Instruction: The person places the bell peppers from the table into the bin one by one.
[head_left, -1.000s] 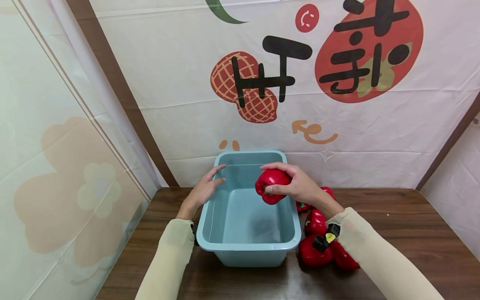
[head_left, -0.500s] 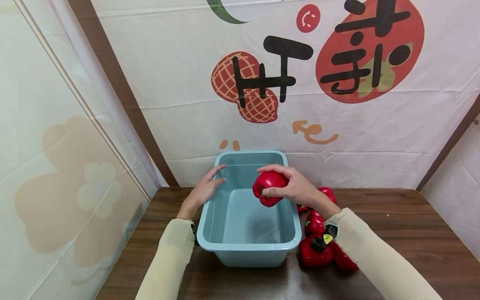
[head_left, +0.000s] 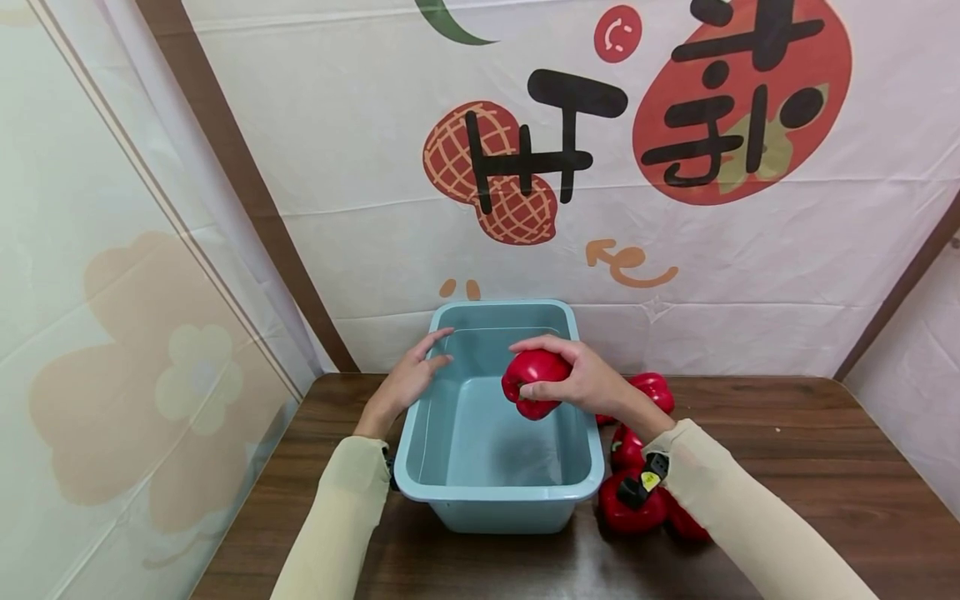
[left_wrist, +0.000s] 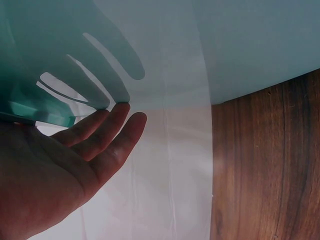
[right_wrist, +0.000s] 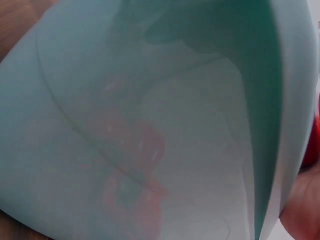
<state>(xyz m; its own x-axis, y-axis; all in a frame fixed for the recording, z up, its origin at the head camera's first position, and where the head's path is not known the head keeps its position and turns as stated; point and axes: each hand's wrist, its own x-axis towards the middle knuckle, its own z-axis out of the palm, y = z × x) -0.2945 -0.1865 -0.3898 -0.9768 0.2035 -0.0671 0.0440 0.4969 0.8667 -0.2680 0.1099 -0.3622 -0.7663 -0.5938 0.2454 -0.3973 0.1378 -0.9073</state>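
Observation:
A light blue plastic tub [head_left: 498, 493] stands on the wooden table. My left hand [head_left: 405, 382] holds its left rim, thumb and index finger over the edge; in the left wrist view the other fingers [left_wrist: 112, 145] touch the outer wall. Above the tub's inside, toward its right rim, my right hand [head_left: 588, 379] grips a red bell pepper [head_left: 534, 375], thumb in front and fingers over the top. The right wrist view is mostly filled by the tub's wall [right_wrist: 200, 150], with a bit of the pepper [right_wrist: 312, 142] at the right edge.
Several more red bell peppers [head_left: 626, 504] lie on the table [head_left: 787, 467] right of the tub, partly hidden beneath my right forearm. Behind the tub hangs a printed white cloth [head_left: 375, 208], close to its far end. Another cloth wall [head_left: 112, 333] runs along the left.
My right hand has moved slightly left and down with the bell pepper, farther over the inside of the tub. The left hand and the tub have stayed put.

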